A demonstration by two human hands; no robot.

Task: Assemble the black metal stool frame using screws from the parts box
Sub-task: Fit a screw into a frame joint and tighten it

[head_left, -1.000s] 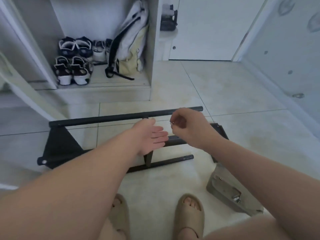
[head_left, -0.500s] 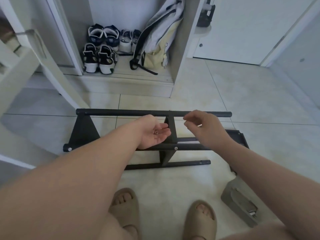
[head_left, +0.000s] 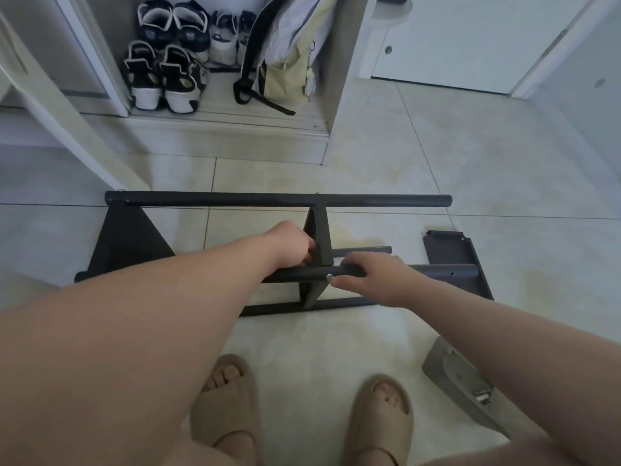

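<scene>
Fingers of the right hand point(head_left: 373, 279) curl over the bar point(head_left: 437, 272) just right of the middle bracket point(head_left: 321, 230), thumb beside a seated screw point(head_left: 329, 277). The left hand point(head_left: 290, 247) is curled behind the bracket, its contents hidden. The stool frame point(head_left: 268, 199) lies flat around the bracket; the step is judged to be screw fastening, and tightening comes next.

The left hand point(head_left: 289, 245), earlier palm-up, now curls against the black metal stool frame's point(head_left: 235, 199) upright brace; the right hand point(head_left: 373, 280) has dropped onto its near tube.

You have open floor point(head_left: 504, 156) past the black frame point(head_left: 279, 200). The gray box point(head_left: 450, 368) sits under your right arm. A white post point(head_left: 67, 107) slants on the left.
</scene>
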